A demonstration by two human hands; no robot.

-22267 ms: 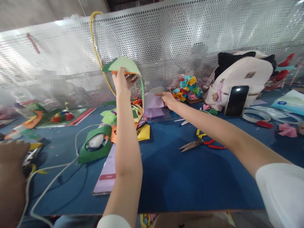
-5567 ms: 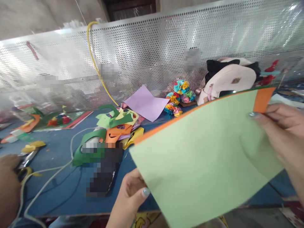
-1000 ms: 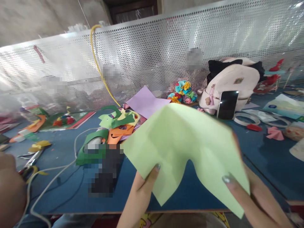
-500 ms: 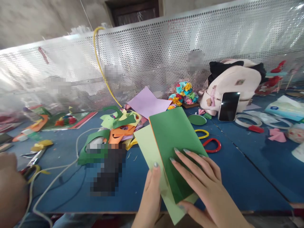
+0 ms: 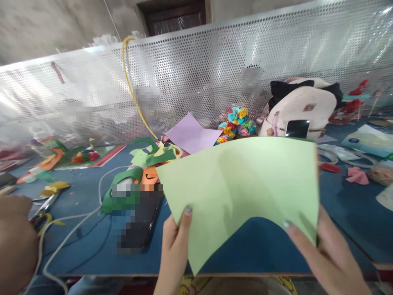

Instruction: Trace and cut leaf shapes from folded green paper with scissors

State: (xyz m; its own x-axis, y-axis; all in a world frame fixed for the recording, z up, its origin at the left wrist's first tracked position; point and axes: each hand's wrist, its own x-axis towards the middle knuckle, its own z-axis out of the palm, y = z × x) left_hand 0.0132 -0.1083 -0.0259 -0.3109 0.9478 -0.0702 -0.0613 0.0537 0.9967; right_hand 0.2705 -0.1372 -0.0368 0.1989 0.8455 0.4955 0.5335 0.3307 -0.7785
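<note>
The left hand (image 5: 175,246) and right hand (image 5: 330,250) are pinching the pale green sheet (image 5: 211,184) at its eight and four o'clock, presumably needing light, even pressure.

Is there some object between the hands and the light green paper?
Nothing visible: the thumbs of the left hand and the right hand lie directly on the light green paper. Its far side is hidden.

Blue table (image 5: 92,246) | purple paper (image 5: 193,135), paper scraps (image 5: 149,175), dark phone (image 5: 139,223), pink scrap (image 5: 357,175)
</note>
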